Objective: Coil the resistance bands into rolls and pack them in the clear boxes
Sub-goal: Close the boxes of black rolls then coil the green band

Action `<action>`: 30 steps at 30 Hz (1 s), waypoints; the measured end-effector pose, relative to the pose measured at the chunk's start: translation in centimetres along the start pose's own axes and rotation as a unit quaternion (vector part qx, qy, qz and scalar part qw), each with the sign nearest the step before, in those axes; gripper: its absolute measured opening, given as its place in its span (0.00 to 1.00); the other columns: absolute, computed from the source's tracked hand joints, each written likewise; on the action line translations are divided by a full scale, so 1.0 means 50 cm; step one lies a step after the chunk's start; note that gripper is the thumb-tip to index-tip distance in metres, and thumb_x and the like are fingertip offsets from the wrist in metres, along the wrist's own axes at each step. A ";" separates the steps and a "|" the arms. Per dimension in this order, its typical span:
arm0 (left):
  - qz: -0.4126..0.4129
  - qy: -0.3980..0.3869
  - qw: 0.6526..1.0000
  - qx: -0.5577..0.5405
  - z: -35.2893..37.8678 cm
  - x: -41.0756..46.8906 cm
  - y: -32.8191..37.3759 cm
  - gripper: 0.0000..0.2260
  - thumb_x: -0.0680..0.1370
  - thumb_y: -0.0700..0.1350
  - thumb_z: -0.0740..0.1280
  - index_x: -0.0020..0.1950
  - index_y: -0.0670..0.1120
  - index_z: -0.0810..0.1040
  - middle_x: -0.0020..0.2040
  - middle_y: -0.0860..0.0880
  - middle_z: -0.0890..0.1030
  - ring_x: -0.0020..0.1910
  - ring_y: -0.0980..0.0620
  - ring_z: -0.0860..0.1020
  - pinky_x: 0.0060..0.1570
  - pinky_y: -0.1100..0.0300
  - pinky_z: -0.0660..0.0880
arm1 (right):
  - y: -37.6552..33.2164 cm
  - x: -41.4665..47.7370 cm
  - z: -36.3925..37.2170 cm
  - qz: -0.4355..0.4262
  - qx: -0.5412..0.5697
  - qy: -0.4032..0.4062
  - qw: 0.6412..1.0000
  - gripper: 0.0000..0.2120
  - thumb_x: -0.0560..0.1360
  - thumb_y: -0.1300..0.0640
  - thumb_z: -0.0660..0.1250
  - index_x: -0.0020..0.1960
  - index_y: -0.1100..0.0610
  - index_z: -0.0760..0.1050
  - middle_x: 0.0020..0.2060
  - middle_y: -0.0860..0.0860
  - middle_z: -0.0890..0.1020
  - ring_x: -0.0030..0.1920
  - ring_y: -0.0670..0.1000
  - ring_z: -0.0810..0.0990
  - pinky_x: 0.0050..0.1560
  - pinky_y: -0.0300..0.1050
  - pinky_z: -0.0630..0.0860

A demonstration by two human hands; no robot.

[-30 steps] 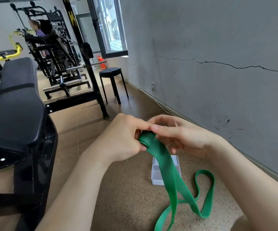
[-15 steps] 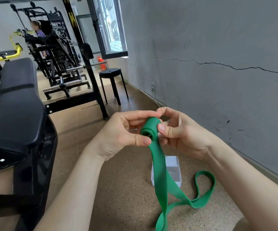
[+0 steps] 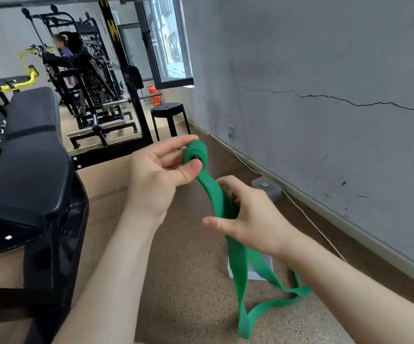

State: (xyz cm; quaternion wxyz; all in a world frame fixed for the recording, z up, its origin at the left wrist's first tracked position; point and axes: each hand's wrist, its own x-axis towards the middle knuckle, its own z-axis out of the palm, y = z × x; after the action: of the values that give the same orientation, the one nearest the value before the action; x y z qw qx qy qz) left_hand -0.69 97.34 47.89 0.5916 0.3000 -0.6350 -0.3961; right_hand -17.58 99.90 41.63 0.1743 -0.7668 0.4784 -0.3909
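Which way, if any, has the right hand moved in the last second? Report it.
Yes: the right hand dropped off the roll, down the green band toward the clear box.

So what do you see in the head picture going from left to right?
The black bench pad → left hand → rolled end of the green band → right hand → cracked grey wall.

A black padded bench [image 3: 27, 155] fills the left side, standing on a speckled brown floor [image 3: 188, 281]. Behind it stand black weight machines [image 3: 86, 78], one with yellow arms [image 3: 9, 83], and a person in a purple top [image 3: 63, 49] among them. A black stool [image 3: 167, 111] stands near a red fire extinguisher [image 3: 154, 94] below the window [image 3: 171, 45]. A crack [image 3: 350, 103] runs across the grey wall [image 3: 325, 45], and a white cable [image 3: 307, 217] lies along its foot.
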 end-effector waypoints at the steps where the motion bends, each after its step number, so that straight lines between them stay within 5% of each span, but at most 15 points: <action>1: -0.003 0.012 1.000 -0.005 -0.007 0.001 0.000 0.16 0.64 0.36 0.72 0.51 0.46 0.82 0.42 0.48 0.86 0.45 0.48 0.84 0.40 0.62 0.78 | -0.001 0.003 -0.013 -0.011 -0.016 0.016 1.000 0.23 0.67 0.49 0.72 0.60 0.49 0.72 0.42 0.44 0.80 0.41 0.45 0.78 0.44 0.43 0.74; 6: -0.001 -0.041 0.992 0.122 -0.016 -0.008 0.002 0.19 0.67 0.31 0.74 0.52 0.50 0.81 0.47 0.54 0.85 0.50 0.55 0.83 0.47 0.60 0.79 | 0.018 0.015 -0.114 0.038 0.066 -0.138 0.987 0.15 0.66 0.57 0.69 0.52 0.54 0.79 0.40 0.54 0.81 0.41 0.53 0.79 0.50 0.54 0.76; 9: -0.008 -0.090 0.977 0.195 -0.013 -0.010 0.002 0.21 0.67 0.33 0.75 0.52 0.55 0.81 0.49 0.56 0.84 0.51 0.58 0.82 0.52 0.54 0.79 | 0.045 0.011 -0.106 0.085 0.219 -0.206 0.950 0.17 0.67 0.61 0.71 0.55 0.61 0.78 0.42 0.55 0.82 0.43 0.51 0.78 0.48 0.48 0.74; 12: -0.018 -0.129 0.964 0.233 -0.016 -0.012 0.002 0.23 0.66 0.32 0.76 0.50 0.58 0.80 0.44 0.61 0.84 0.49 0.61 0.82 0.50 0.60 0.79 | 0.059 0.009 -0.086 0.107 0.321 -0.260 0.904 0.23 0.70 0.53 0.74 0.62 0.58 0.75 0.49 0.58 0.80 0.46 0.57 0.77 0.50 0.49 0.75; 15: -0.036 -0.177 0.953 0.242 -0.009 -0.020 0.005 0.24 0.66 0.29 0.75 0.50 0.57 0.81 0.45 0.58 0.84 0.47 0.59 0.82 0.48 0.61 0.80 | 0.052 0.015 -0.069 0.112 0.345 -0.227 0.904 0.31 0.68 0.34 0.69 0.52 0.61 0.77 0.42 0.56 0.80 0.41 0.53 0.76 0.44 0.42 0.74; 17: -0.042 -0.198 0.951 0.232 0.000 -0.025 0.006 0.25 0.66 0.27 0.74 0.50 0.57 0.82 0.46 0.56 0.84 0.47 0.58 0.83 0.47 0.61 0.80 | 0.043 0.016 -0.054 0.128 0.364 -0.191 0.902 0.28 0.68 0.32 0.66 0.42 0.59 0.74 0.35 0.55 0.74 0.37 0.53 0.72 0.41 0.42 0.71; 20: -0.034 -0.220 0.937 0.270 0.006 -0.026 0.005 0.28 0.65 0.28 0.75 0.48 0.62 0.82 0.46 0.57 0.85 0.46 0.57 0.83 0.49 0.61 0.80 | 0.033 0.017 -0.033 0.148 0.384 -0.161 0.897 0.19 0.68 0.33 0.64 0.35 0.50 0.76 0.31 0.52 0.72 0.32 0.50 0.69 0.35 0.42 0.67; 26: -0.009 -0.242 0.898 0.368 0.013 -0.027 -0.003 0.29 0.63 0.31 0.76 0.49 0.64 0.81 0.35 0.68 0.80 0.40 0.66 0.80 0.41 0.73 0.75 | 0.055 0.023 -0.023 0.140 0.388 -0.093 0.906 0.24 0.62 0.45 0.78 0.44 0.54 0.66 0.33 0.52 0.78 0.32 0.50 0.75 0.33 0.43 0.67; 30: -0.018 -0.220 0.923 0.314 0.011 -0.025 -0.016 0.28 0.63 0.35 0.78 0.55 0.62 0.80 0.44 0.63 0.83 0.47 0.57 0.79 0.51 0.59 0.78 | 0.061 0.027 -0.024 0.128 0.476 -0.077 0.866 0.24 0.63 0.54 0.80 0.43 0.54 0.64 0.35 0.58 0.78 0.38 0.56 0.76 0.40 0.49 0.69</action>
State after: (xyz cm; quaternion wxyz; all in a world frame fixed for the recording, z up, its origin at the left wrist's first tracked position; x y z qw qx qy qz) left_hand -1.17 98.07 46.59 0.3050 0.3877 -0.8353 -0.2428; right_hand -20.00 97.37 41.01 0.6032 -0.5500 0.3132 -0.4853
